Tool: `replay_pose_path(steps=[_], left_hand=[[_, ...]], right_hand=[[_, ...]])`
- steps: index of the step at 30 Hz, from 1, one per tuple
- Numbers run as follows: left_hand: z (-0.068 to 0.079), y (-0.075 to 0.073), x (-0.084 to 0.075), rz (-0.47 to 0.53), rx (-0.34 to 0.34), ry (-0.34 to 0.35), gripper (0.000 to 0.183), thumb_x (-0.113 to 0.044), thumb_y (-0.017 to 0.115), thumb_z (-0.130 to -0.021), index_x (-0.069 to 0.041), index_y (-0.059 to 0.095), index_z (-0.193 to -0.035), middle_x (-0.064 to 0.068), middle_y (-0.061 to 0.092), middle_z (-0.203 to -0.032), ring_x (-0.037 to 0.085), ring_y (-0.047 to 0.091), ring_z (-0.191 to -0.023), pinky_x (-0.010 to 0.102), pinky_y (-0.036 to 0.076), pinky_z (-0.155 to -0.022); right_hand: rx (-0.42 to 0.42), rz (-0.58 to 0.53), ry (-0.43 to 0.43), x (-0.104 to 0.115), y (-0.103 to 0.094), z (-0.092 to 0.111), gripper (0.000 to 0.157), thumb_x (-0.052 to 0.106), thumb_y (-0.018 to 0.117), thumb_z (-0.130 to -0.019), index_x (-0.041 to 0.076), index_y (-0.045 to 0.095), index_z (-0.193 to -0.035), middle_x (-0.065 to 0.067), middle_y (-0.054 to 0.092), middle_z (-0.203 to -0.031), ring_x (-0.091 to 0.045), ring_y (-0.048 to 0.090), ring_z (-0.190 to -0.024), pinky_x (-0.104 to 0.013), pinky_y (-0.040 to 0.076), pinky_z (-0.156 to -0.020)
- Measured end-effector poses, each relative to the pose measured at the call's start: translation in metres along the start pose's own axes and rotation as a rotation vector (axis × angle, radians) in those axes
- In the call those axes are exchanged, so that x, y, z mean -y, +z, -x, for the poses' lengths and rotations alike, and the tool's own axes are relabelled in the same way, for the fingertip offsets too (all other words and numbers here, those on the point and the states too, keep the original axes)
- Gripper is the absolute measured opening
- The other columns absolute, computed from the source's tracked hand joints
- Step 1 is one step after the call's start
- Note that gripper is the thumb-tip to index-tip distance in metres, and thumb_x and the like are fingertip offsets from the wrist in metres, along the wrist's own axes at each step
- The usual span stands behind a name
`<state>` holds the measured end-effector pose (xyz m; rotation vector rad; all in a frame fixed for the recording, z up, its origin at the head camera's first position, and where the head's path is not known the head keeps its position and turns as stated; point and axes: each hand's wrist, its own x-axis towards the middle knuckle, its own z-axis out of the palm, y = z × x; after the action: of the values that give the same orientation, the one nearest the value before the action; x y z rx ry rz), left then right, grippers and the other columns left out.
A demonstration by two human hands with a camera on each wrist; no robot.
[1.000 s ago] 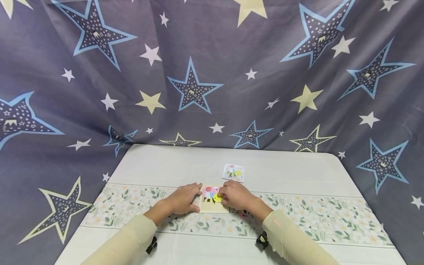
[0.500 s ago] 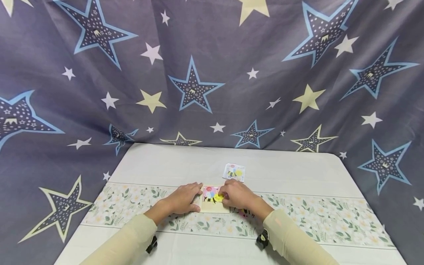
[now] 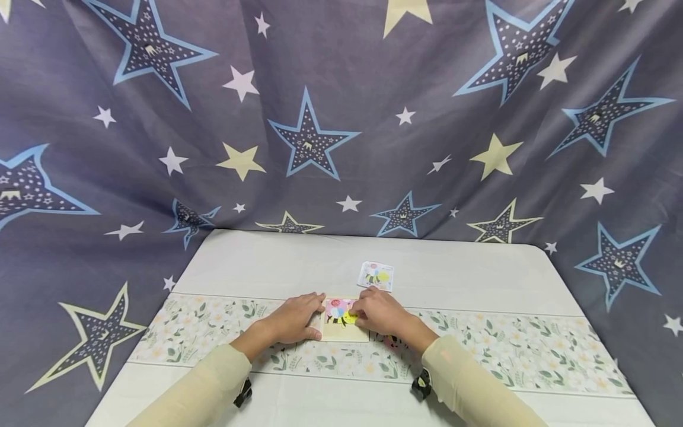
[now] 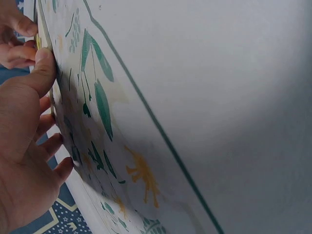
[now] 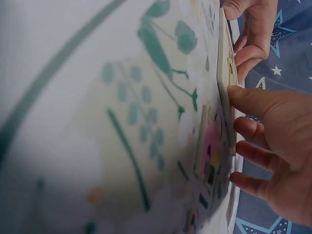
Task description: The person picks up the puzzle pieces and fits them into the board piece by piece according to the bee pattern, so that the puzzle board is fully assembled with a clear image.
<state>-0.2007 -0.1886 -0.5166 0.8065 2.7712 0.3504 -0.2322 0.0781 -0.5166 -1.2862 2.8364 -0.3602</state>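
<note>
A pale wooden jigsaw puzzle board [image 3: 347, 335] with a bee and balloon picture lies flat on the table. My left hand [image 3: 293, 320] holds the board's left edge, its thumb near the lower corner and a fingertip at the upper one. Over the right part of the picture, my right hand [image 3: 383, 312] bends its fingers and pinches a puzzle piece against the board. That piece is mostly hidden by the fingers. Beside the board, partly under my right hand, loose puzzle pieces [image 5: 209, 146] rest on the cloth.
Behind the board lies a small card [image 3: 376, 276] printed with a similar bee picture. A floral strip [image 3: 512, 350] crosses the white table [image 3: 277, 261]. A dark star-patterned curtain [image 3: 341, 118] hangs behind and at both sides.
Both hands and the board keep nearly the same places. The right fingers shift very slightly at the picture, and the whole head view drifts a little.
</note>
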Motion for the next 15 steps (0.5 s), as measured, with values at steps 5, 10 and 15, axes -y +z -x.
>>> replay_pose_path(steps=[5, 10, 15], left_hand=[[0.0001, -0.0002, -0.0004, -0.001, -0.004, 0.011, 0.068, -0.054, 0.07, -0.089, -0.011, 0.056, -0.14, 0.011, 0.039, -0.163, 0.034, 0.036, -0.152, 0.052, 0.032, -0.124], [0.0008, -0.0009, -0.001, -0.003, -0.005, 0.016, 0.068, -0.054, 0.07, -0.089, -0.012, 0.056, -0.14, 0.011, 0.04, -0.162, 0.034, 0.037, -0.151, 0.052, 0.033, -0.124], [0.0014, -0.0018, -0.0014, 0.001, -0.007, 0.014, 0.067, -0.053, 0.071, -0.089, -0.011, 0.056, -0.139, 0.012, 0.04, -0.162, 0.035, 0.037, -0.151, 0.052, 0.033, -0.124]], right_hand=[[0.016, -0.001, 0.052, 0.0015, -0.0002, -0.0017, 0.022, 0.032, 0.081, -0.088, 0.021, 0.081, -0.107, 0.007, 0.068, -0.093, -0.009, 0.056, -0.085, -0.028, 0.052, -0.079], [-0.003, 0.006, 0.087, 0.0028, 0.0004, -0.002, 0.02, 0.035, 0.081, -0.088, 0.023, 0.081, -0.104, 0.006, 0.068, -0.096, -0.011, 0.058, -0.088, -0.029, 0.054, -0.08], [-0.049, 0.002, 0.063, 0.0033, 0.0005, 0.0017, 0.018, 0.034, 0.079, -0.089, 0.022, 0.08, -0.102, 0.007, 0.069, -0.094, -0.01, 0.059, -0.087, -0.029, 0.054, -0.08]])
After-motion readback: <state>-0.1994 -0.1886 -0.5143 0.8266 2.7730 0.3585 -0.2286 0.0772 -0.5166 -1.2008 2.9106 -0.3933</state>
